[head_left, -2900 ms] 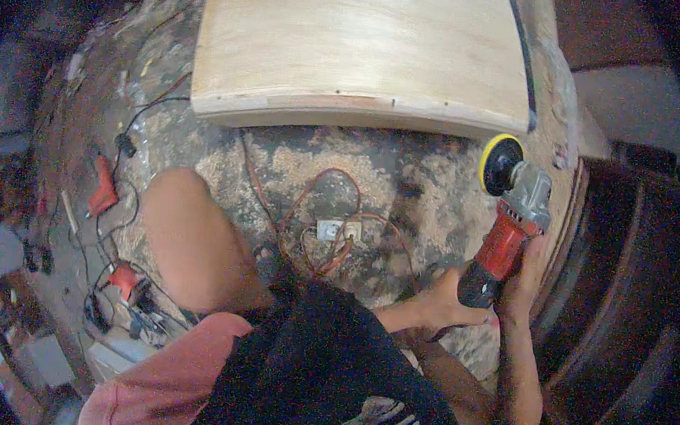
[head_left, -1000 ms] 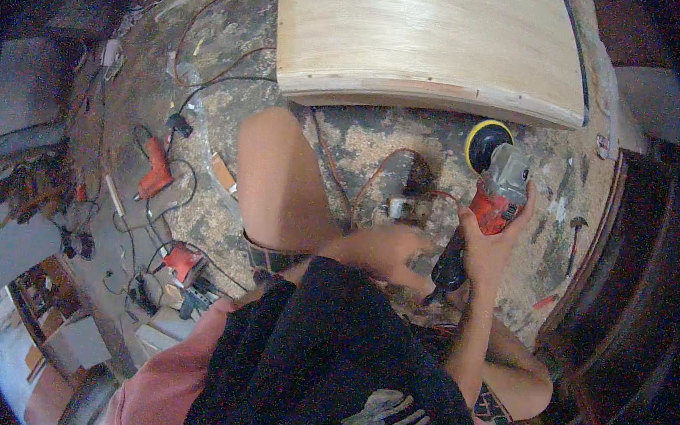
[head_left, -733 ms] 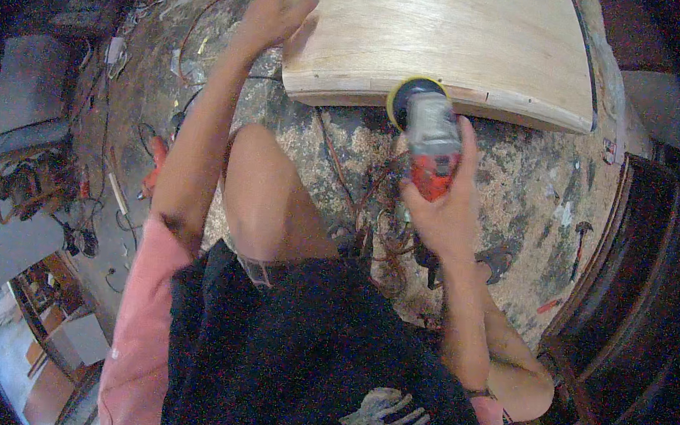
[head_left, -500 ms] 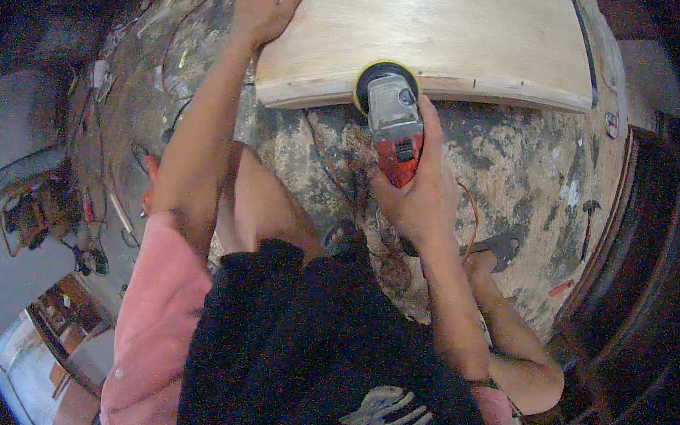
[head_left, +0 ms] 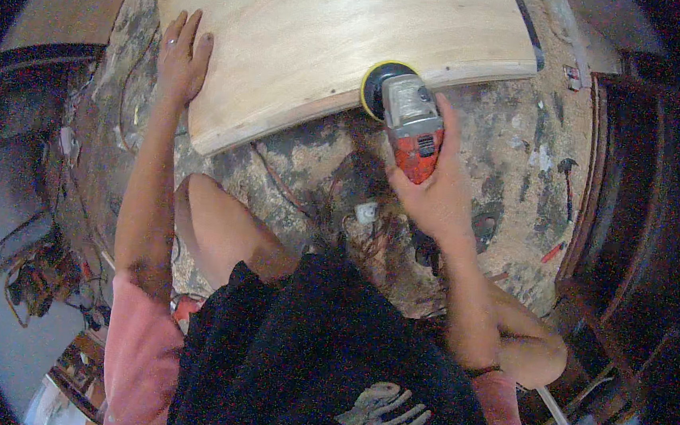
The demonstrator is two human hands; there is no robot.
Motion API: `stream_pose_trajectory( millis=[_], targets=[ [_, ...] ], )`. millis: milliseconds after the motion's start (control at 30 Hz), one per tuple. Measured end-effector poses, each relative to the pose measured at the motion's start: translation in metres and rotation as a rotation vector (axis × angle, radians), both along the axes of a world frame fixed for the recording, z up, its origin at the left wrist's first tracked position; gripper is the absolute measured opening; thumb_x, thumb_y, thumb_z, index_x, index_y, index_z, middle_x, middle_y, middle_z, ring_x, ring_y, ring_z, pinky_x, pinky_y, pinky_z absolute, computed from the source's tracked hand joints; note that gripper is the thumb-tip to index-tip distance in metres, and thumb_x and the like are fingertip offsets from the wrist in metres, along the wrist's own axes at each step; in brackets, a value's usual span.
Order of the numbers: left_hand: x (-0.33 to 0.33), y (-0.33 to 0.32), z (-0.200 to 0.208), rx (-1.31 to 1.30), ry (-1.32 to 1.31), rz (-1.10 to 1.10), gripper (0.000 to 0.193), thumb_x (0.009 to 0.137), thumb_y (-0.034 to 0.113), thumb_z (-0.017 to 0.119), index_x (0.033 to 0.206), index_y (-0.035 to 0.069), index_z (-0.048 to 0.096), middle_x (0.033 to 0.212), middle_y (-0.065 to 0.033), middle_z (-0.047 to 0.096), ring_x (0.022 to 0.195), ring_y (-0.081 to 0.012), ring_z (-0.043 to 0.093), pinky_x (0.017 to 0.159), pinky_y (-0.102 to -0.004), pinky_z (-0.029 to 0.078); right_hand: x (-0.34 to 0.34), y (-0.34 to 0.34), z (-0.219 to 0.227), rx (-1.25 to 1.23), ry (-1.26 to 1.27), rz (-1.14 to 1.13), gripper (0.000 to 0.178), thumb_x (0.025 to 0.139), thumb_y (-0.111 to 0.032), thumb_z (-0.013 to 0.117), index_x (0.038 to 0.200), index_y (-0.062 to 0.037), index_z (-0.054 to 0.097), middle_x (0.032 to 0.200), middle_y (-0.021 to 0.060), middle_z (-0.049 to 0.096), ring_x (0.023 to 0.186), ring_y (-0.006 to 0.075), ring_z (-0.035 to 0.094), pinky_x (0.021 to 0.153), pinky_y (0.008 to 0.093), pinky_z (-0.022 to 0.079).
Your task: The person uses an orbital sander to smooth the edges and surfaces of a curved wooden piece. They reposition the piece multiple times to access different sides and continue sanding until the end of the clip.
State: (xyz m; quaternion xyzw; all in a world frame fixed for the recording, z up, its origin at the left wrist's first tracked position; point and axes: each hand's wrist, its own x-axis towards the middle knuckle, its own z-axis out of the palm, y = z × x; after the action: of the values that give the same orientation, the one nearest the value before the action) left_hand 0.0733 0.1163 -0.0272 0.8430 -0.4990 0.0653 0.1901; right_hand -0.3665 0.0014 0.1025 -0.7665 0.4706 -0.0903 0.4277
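Observation:
A pale wooden panel (head_left: 289, 41) with a thick front edge lies ahead of me on the dusty floor. My right hand (head_left: 437, 192) is wrapped round the red and grey body of a power sander (head_left: 415, 126). The sander's round black disc with a yellow rim (head_left: 374, 90) sits against the panel's near edge, around its middle. At the panel's left side my left hand (head_left: 183, 60) lies flat with fingers stretched forward, a ring on one of them. The disc's underside is hidden.
Sawdust and dark stains cover the floor (head_left: 511, 170). On the right lie a hammer (head_left: 568, 186) and a red-handled tool (head_left: 552, 252). A small white object (head_left: 365, 212) and cables lie in front of me. Dark wooden furniture (head_left: 629, 187) stands along the right.
In view, the panel now appears tilted and further left, with my left hand lower and left beside it. The sander stays at the near edge, slightly further right in the picture.

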Motion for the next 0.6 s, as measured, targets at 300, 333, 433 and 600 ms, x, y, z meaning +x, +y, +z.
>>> stream_pose_trajectory(
  millis=[300, 333, 433, 600],
  targets=[
    [-0.009, -0.005, 0.012, 0.057, 0.022, 0.021, 0.056, 0.106, 0.039, 0.052, 0.156, 0.016, 0.047, 0.164, -0.0172, 0.038, 0.153, -0.0377, 0.031, 0.126, -0.0503, 0.024, -0.052, -0.073, -0.009, -0.076, -0.101, -0.126, 0.102, 0.075, -0.009, 0.078, 0.162, -0.0166, 0.025, 0.144, 0.0226, 0.052, 0.131, 0.0335, 0.056, 0.11, 0.0421, 0.046],
    [-0.01, -0.004, 0.013, 0.06, 0.015, 0.028, 0.055, 0.106, 0.039, 0.052, 0.156, 0.015, 0.047, 0.164, -0.0174, 0.038, 0.153, -0.0378, 0.031, 0.126, -0.0504, 0.024, -0.058, -0.081, -0.008, -0.102, -0.088, -0.133, 0.102, 0.075, -0.009, 0.079, 0.162, -0.0165, 0.025, 0.144, 0.0223, 0.052, 0.131, 0.0333, 0.055, 0.11, 0.042, 0.046],
    [-0.008, -0.004, 0.013, 0.09, 0.007, 0.023, 0.055, 0.107, 0.039, 0.051, 0.156, 0.014, 0.047, 0.163, -0.0184, 0.039, 0.153, -0.0386, 0.031, 0.126, -0.0502, 0.024, -0.074, -0.102, -0.009, -0.136, -0.097, -0.156, 0.102, 0.075, -0.011, 0.079, 0.162, -0.0164, 0.025, 0.143, 0.0218, 0.052, 0.13, 0.0332, 0.056, 0.11, 0.0424, 0.046],
    [-0.003, -0.003, 0.008, 0.071, 0.002, -0.012, 0.055, 0.106, 0.035, 0.053, 0.155, 0.012, 0.047, 0.163, -0.0192, 0.038, 0.153, -0.0387, 0.03, 0.126, -0.049, 0.023, -0.102, -0.139, -0.009, -0.209, 0.019, -0.154, 0.102, 0.076, -0.012, 0.079, 0.162, -0.0173, 0.025, 0.143, 0.0215, 0.052, 0.125, 0.0315, 0.059, 0.108, 0.0414, 0.047]
  ],
)
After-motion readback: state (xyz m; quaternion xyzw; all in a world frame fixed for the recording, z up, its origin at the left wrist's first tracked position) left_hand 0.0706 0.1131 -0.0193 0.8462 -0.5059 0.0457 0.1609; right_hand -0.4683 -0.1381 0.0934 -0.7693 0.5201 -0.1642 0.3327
